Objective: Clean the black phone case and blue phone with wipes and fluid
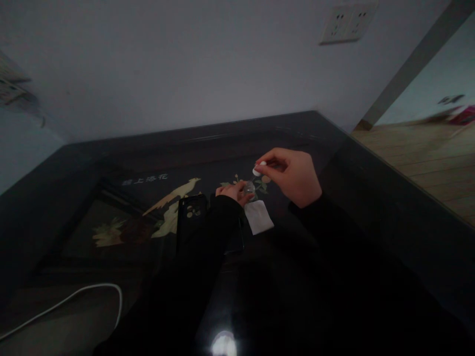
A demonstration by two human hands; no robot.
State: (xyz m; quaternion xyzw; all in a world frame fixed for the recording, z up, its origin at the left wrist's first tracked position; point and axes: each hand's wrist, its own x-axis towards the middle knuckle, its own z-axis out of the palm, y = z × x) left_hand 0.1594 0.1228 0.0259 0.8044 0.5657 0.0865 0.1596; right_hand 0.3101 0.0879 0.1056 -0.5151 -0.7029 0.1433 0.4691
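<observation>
A small clear bottle stands on the dark tabletop, with the fingers of my left hand closed around its left side. Above it, my right hand pinches a white dropper cap between thumb and fingers. A thin clear tube seems to run from the cap down towards the bottle's mouth; whether its tip is inside I cannot tell. Just in front of the bottle lies a folded white cloth or tissue. A black phone case with camera holes is beside my left sleeve, which partly covers it and a dark flat thing.
The glossy black table carries a printed bird and flowers. A white cable curves over the lower left. Behind the table rises a pale wall with sockets. Wooden floor shows at right.
</observation>
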